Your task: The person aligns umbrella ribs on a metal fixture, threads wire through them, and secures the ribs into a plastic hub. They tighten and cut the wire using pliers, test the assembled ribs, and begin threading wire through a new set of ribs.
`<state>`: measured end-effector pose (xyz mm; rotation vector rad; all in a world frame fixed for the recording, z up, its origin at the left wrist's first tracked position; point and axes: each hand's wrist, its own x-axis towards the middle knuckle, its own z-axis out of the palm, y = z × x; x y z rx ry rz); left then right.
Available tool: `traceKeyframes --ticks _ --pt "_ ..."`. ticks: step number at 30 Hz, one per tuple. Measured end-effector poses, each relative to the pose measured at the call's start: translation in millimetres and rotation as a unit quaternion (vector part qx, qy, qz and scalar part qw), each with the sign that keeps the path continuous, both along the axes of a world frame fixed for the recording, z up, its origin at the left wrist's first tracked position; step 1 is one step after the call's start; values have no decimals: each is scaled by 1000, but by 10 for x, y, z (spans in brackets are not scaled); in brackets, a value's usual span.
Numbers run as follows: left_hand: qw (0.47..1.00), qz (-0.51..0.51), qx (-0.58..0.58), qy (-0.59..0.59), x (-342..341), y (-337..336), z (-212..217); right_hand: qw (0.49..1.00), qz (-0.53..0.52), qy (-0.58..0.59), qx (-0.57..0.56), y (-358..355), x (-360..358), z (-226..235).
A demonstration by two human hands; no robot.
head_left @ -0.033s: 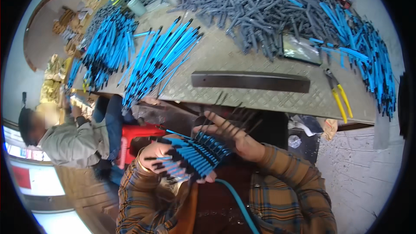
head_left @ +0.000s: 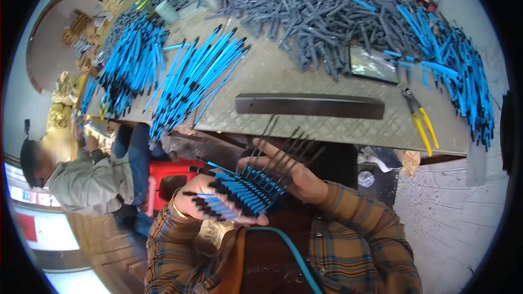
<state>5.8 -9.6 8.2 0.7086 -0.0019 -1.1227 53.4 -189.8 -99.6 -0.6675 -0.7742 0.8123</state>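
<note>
My left hand (head_left: 190,201) is closed round a fanned bunch of blue tubes (head_left: 248,198) with black ends, held above my lap at the table's front edge. Thin black rods (head_left: 283,155) stick out of the bunch's far side, slanting up and right. My right hand (head_left: 302,177) is beside them, its fingers stretched out and apart; the rods cross in front of its palm and fingers. Whether any rod is pinched there is not visible.
On the table (head_left: 261,71) lie a dark metal bar (head_left: 310,106), yellow-handled pliers (head_left: 419,122), blue tube piles (head_left: 199,81) and a heap of grey pieces (head_left: 321,22). A person (head_left: 90,179) sits at the left, near a red stool (head_left: 169,177).
The whole view has shifted slightly. The blue tubes in my left hand have tilted a little, and my right hand remains beside the black rods with its fingers spread.
</note>
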Motion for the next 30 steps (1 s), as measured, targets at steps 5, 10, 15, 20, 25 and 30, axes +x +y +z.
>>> traceKeyframes --ticks 5,10,15,20,25,30 --pt "899 137 134 -394 245 -164 -22 988 -94 123 -16 -103 442 212" --pt "912 192 180 -315 383 -292 -281 740 -424 -289 -435 -944 1504 501" --pt "906 152 229 -322 395 -403 -537 472 -399 -510 -598 -1514 2056 419" --pt "906 206 187 -318 358 -418 -573 400 -405 -540 -620 -1477 2204 244" --pt "896 263 156 -321 352 -440 -541 435 -430 -530 -587 -1495 2185 313" --pt "890 336 152 -269 435 -579 -526 454 -458 -568 -512 -1473 2108 431"
